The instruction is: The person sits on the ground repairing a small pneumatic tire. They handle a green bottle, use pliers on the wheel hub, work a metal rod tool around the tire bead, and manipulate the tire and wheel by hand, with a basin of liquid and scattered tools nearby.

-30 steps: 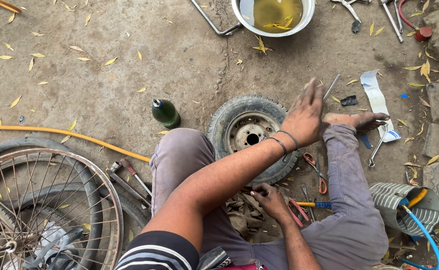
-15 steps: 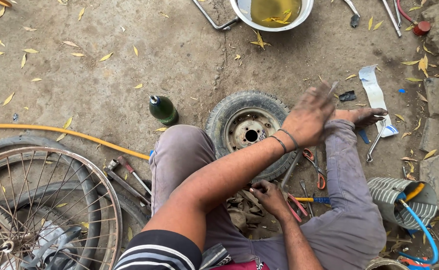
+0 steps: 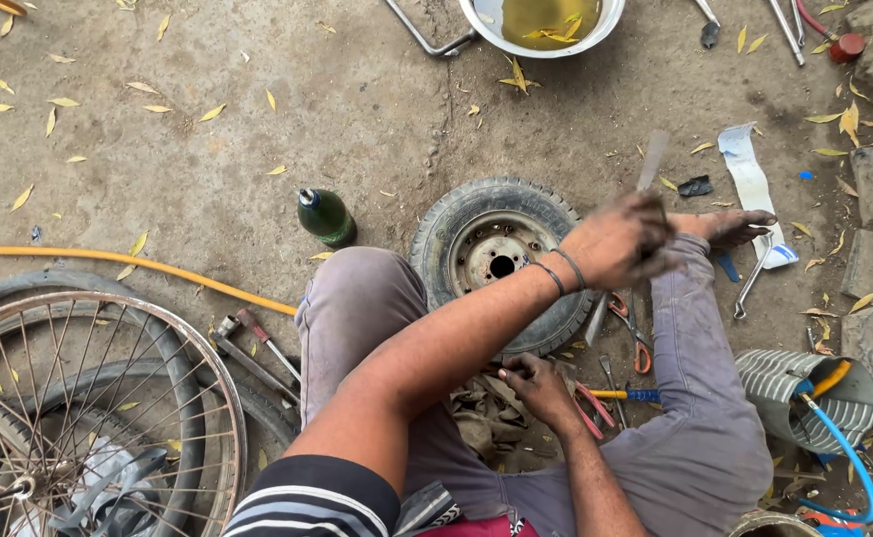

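I sit on the dirt floor with a small tyre on its steel rim [image 3: 456, 224] between my knees. My left hand [image 3: 620, 239] reaches across over the tyre's right edge and is closed round a long flat metal lever [image 3: 651, 159], which is blurred with motion. My right hand [image 3: 538, 383] lies low between my legs, fingers curled on a crumpled dark cloth [image 3: 484, 423]. My bare foot [image 3: 730, 227] rests just right of the left hand.
A green bottle [image 3: 327, 217] stands left of the tyre. A yellow hose [image 3: 158, 267] and a spoked bicycle wheel [image 3: 88, 398] lie at left. Red-handled pliers [image 3: 637, 343], a spanner [image 3: 755, 278], a ribbed container [image 3: 804, 388] and a metal basin [image 3: 546, 40] surround me.
My left hand was open and reaching toward the lever by the tyre; it has closed on the lever and lifted it. The right hand has stayed on the cloth.
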Available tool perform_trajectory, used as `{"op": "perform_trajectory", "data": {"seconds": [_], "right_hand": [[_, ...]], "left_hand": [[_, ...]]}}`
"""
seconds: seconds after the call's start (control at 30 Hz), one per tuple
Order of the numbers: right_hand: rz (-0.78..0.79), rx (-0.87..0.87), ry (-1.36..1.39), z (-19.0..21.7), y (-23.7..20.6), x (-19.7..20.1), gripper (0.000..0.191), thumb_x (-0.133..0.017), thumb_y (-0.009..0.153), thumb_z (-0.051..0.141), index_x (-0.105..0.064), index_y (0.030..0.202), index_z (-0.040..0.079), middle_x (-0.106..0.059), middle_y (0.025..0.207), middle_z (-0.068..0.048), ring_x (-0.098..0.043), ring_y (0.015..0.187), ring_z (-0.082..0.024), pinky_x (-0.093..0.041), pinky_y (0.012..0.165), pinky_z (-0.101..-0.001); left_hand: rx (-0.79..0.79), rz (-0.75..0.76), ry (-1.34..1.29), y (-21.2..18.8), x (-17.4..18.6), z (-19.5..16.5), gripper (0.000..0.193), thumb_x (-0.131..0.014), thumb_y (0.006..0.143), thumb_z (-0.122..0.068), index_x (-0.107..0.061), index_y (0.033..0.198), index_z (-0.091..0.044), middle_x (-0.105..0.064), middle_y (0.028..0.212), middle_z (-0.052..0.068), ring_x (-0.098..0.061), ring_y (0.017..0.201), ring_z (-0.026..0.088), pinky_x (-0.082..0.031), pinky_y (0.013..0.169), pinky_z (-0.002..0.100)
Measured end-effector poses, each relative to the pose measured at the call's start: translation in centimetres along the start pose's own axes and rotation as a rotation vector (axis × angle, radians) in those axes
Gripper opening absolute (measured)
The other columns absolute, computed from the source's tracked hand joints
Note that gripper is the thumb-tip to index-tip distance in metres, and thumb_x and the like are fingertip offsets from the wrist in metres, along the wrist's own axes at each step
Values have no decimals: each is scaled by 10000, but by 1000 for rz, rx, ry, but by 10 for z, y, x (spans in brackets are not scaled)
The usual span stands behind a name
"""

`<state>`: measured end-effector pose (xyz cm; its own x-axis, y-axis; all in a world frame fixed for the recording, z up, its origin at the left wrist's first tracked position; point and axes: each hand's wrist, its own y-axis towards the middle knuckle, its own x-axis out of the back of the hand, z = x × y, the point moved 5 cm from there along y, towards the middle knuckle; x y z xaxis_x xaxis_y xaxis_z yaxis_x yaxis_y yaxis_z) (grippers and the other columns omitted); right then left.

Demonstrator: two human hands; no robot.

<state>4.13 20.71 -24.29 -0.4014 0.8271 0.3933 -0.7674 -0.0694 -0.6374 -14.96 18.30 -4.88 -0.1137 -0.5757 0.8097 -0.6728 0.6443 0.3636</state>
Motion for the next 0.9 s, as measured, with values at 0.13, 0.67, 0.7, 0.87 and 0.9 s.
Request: {"op": "perform_trajectory", "data": {"seconds": [0.13, 0.67, 0.7, 0.87, 0.9], "right_hand": [[-30, 60, -80, 7, -4, 2, 328, -752, 883, 277, -732, 1115, 46, -781, 968, -68, -703, 812, -134, -568, 750, -328], [-34, 164, -81, -4, 3, -3, 321, -753, 887, 274, -739, 1103, 38, -789, 1012, -81, -730, 910, -143, -563, 816, -329], [-27, 129, -68, -5, 2, -3, 329, -746, 883, 271, -734, 1121, 43, -789, 1021, -81, -734, 920, -151, -565, 825, -331], [-14, -38, -77, 0, -2, -4, 337, -737, 892, 290, -724, 1136, 58, -774, 986, -90, -721, 826, -211, -583, 783, -366], [-18, -38, -103, 1, -3, -4, 338, -742, 894, 297, -727, 1134, 58, -771, 979, -87, -720, 822, -203, -582, 784, -362]], "left_hand": [[265, -251, -127, 7, -7, 32, 606, -693, 835, -373, -601, 1336, -45, -636, 1369, 199, -540, 1351, 401, -460, 1103, 510], [195, -79, 205, -3, 32, -16, 768, -643, 834, -444, -460, 1460, -39, -297, 1657, 209, -175, 1555, 358, -170, 1263, 485], [235, -47, 154, -1, 23, -12, 781, -643, 849, -415, -411, 1495, -45, -220, 1674, 207, -130, 1573, 355, -150, 1282, 485], [-251, 162, 118, 6, -17, -1, 901, -635, 817, -180, -314, 1659, -178, -137, 1737, 108, -108, 1617, 317, -156, 1327, 465], [-90, 121, 48, 8, -17, 13, 874, -645, 838, -230, -297, 1634, -132, -144, 1721, 132, -110, 1604, 328, -160, 1312, 474]]}}
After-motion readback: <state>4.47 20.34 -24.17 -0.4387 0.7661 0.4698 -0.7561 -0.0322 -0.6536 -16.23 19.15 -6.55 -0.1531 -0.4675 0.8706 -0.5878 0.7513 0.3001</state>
